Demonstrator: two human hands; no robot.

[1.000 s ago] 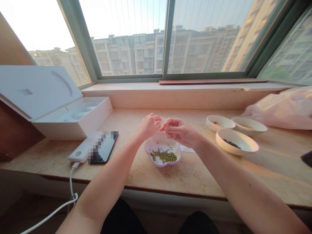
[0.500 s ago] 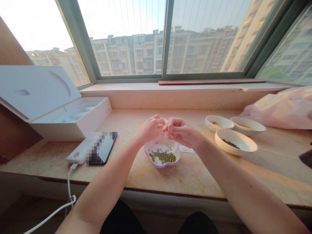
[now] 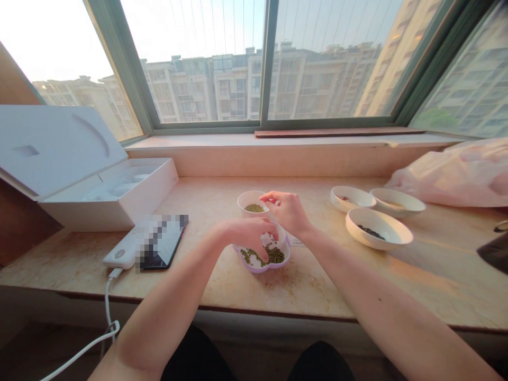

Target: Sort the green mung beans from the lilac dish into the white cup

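My left hand (image 3: 254, 234) reaches down into a purple-rimmed white bowl (image 3: 262, 269), its thumb and fingers apart over the green beans (image 3: 277, 255) scattered there. Part of this bowl is hidden under the hand. Just behind stands a round white bowl (image 3: 240, 203) with more green beans (image 3: 254, 208) at its bottom. At that bowl's right rim is my right hand (image 3: 289, 210), thumb and fingertips pinched together. Whether a bean sits in the pinch is too small to tell.
Three white bowls (image 3: 379, 239) with small contents stand to the right, near a plastic bag (image 3: 456, 174). On the left are an open white box (image 3: 146, 196), a phone (image 3: 169, 246) and a white power bank (image 3: 119, 254) with a cable. A paper slip (image 3: 297, 242) lies beside the purple-rimmed bowl.
My hands have parted from where they met above the bowls. The left has dropped into the purple-rimmed bowl and opened; the right stays higher, by the rear bowl, which now shows.
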